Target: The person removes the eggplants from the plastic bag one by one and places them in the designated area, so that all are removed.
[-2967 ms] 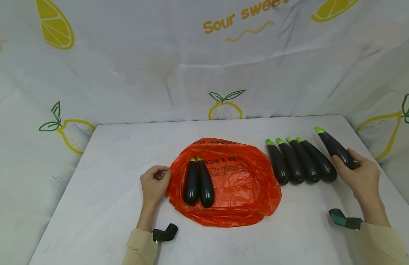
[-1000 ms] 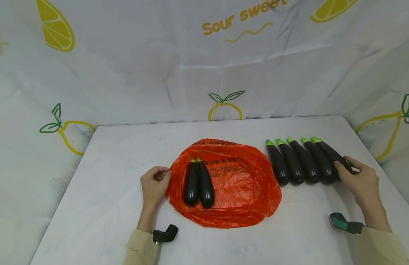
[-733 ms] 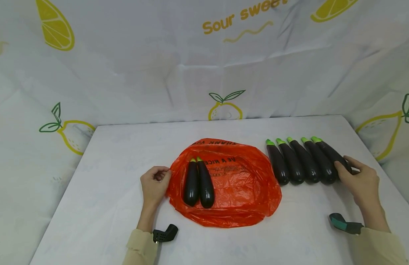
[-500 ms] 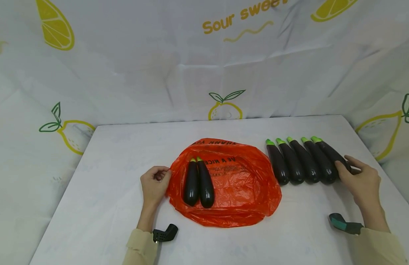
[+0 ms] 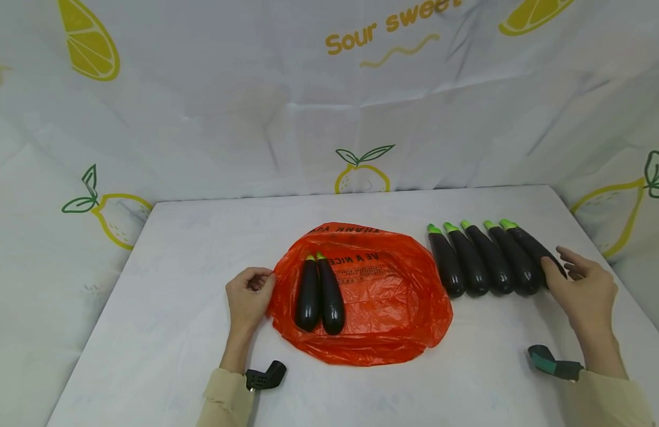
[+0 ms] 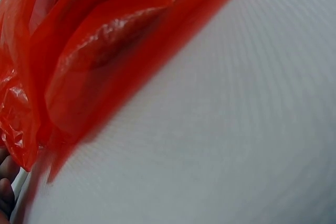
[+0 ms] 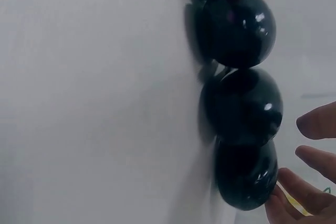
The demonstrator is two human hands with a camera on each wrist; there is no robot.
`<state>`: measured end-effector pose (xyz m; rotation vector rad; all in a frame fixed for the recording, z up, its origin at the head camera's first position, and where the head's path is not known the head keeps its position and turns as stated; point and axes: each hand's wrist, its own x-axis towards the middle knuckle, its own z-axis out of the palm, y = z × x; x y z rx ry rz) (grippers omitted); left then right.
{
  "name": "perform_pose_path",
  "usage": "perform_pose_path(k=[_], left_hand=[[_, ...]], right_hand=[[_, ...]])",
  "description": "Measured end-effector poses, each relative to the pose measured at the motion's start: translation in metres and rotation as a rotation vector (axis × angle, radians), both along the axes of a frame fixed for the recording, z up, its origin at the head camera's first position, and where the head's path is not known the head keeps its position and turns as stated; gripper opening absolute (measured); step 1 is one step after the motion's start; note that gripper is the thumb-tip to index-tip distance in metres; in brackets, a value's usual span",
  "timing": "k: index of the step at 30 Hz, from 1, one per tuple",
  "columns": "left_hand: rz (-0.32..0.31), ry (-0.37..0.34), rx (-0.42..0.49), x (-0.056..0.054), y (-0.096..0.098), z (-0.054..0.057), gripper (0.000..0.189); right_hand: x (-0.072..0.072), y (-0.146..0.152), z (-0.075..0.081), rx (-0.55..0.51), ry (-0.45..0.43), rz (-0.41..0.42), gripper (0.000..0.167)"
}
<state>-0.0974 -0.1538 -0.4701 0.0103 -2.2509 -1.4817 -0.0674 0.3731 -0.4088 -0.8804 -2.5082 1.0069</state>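
A cloth-walled booth: white lemon-print cloth [image 5: 212, 136] hangs on 3 sides of the white table [image 5: 164, 267], behind, left and right, hiding the room beyond.

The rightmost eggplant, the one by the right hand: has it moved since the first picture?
Yes. In the head view, the rightmost eggplant now lies lower and slightly left, farther below the table's back edge.

Worn: beige sleeves [image 5: 229, 398], both sides.
Left hand [image 5: 248, 299] bare; left wrist camera [image 5: 262, 378] black, angular, perforated. Right hand [image 5: 586, 293] bare; right wrist camera [image 5: 568, 370] dark, angular, green panel [image 5: 544, 364].
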Motion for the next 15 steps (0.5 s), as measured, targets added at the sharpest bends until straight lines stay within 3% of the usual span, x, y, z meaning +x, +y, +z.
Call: perform_pose_path(k=[5, 15], left_hand=[[0.001, 0.003, -0.001, 0.0, 0.0, 0.0, 0.005], [0.004, -0.008, -0.005, 0.001, 0.0, 0.002, 0.005]], right_hand=[[0.001, -0.008, 0.005, -0.039, 0.077, -0.015, 0.048], [0.004, -0.031, 0.017, -0.122, 0.186, 0.095, 0.048]])
